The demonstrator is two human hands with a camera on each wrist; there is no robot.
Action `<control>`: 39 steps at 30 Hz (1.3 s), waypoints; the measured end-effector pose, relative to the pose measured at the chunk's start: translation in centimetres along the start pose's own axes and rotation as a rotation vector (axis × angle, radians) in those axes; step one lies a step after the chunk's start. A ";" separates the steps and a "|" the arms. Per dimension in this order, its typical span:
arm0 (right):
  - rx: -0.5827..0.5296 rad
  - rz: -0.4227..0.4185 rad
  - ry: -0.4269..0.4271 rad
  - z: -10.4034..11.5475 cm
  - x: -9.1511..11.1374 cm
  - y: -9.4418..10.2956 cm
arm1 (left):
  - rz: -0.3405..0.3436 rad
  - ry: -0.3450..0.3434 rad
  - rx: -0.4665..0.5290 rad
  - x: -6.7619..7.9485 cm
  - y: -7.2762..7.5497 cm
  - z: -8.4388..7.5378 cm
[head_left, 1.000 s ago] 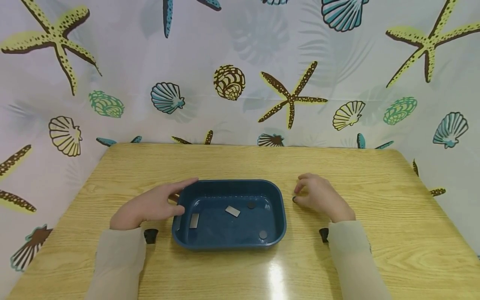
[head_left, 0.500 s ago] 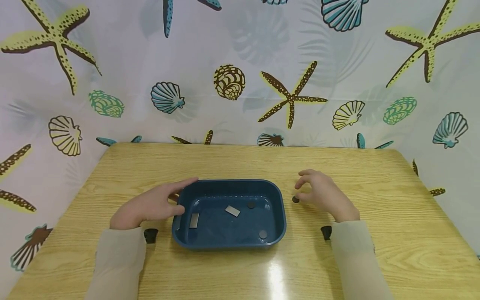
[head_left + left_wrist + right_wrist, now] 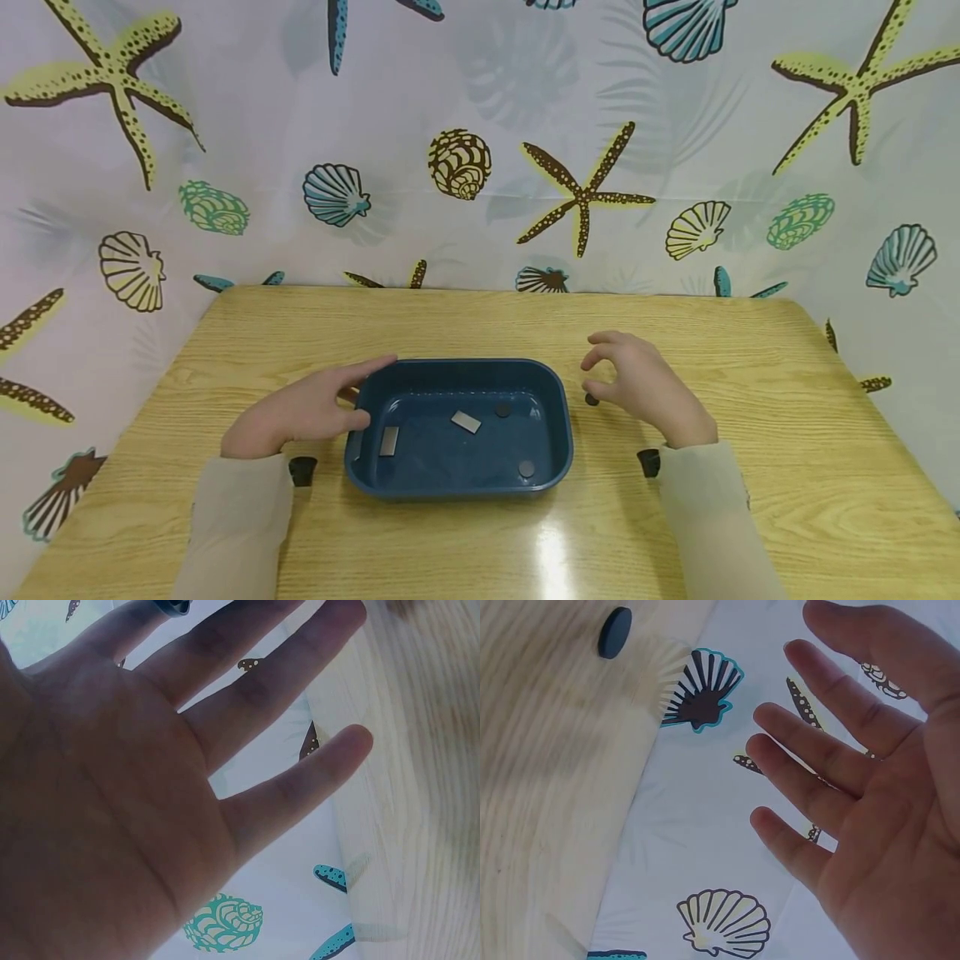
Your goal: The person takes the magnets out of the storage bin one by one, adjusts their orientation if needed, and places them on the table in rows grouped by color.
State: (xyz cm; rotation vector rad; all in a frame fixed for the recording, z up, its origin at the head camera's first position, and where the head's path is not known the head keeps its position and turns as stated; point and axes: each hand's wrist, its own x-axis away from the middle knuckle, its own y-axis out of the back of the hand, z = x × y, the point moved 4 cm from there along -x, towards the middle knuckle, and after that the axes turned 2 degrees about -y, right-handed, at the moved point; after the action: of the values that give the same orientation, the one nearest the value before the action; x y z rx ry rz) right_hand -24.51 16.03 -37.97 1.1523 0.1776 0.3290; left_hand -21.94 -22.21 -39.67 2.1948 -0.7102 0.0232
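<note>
My left hand rests at the left end of a blue rectangular tray, its thumb and a finger touching the rim. In the left wrist view, the fingers of this hand look straight and spread. Over the table just right of the tray is my right hand, fingers parted and holding nothing. A small dark disc lies by its thumb, partly hidden in the head view. The right wrist view shows that disc apart from the fingers.
Inside the tray lie two silvery rectangular plates, one at the left and one in the middle. A dark disc and a greyer disc lie toward its right end. A shell-patterned cloth hangs behind the wooden table.
The right thumb and fingers have drawn apart beside the disc. That hand has risen slightly, moving right and then a little back left. Tray and left hand keep their places.
</note>
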 end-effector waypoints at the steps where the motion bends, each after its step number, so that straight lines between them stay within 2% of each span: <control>1: 0.000 -0.004 0.002 0.1 0.0 0.0 | 0.000 0.000 0.000 0.0 0.0 0.0; 12: 0.010 -0.064 0.072 1.6 0.5 0.8 | 0.003 0.000 0.008 0.0 0.0 0.1; 24: 0.012 -0.067 0.090 3.4 0.7 0.9 | 0.001 0.006 0.004 0.0 0.1 0.0; 39: 0.053 -0.060 0.162 5.4 0.6 0.0 | 0.003 0.002 0.013 0.0 0.0 0.2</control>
State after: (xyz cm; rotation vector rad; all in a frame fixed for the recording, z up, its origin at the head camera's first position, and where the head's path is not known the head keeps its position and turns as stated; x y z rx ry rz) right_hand -22.28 11.56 -35.83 1.1708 0.3644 0.3667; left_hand -22.00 -22.34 -39.82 2.2055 -0.7143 0.0312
